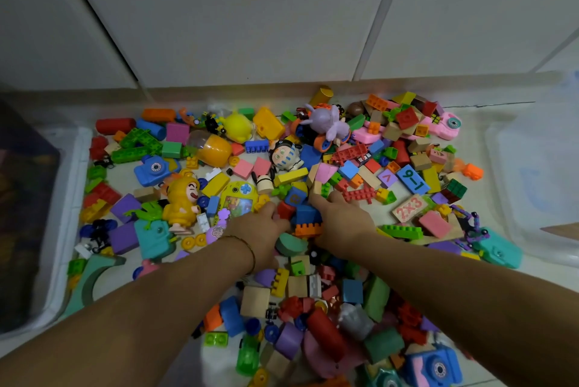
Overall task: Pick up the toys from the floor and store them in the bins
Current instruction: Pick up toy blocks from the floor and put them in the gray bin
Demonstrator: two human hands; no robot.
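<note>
A dense pile of toys covers the pale floor: plastic bricks, wooden blocks, figures and toy cameras. My left hand (261, 228) and my right hand (341, 220) lie palm down in the middle of the pile, close together. Between them sits a small cluster: a red block (285, 209), a blue block (306, 214) and an orange brick (308, 229). The fingers of both hands curl in against this cluster from either side. My right fingertips also touch a wooden block (316, 189). A clear bin (532, 186) stands to the right of the pile, and another bin (67, 198) to the left.
A yellow monkey figure (181, 201) and a yellow handheld game (239, 198) lie just left of my left hand. A wooden "2x3" tile (409, 208) lies right of my right hand. White cabinet doors (250, 26) rise behind the pile. The left bin holds something dark.
</note>
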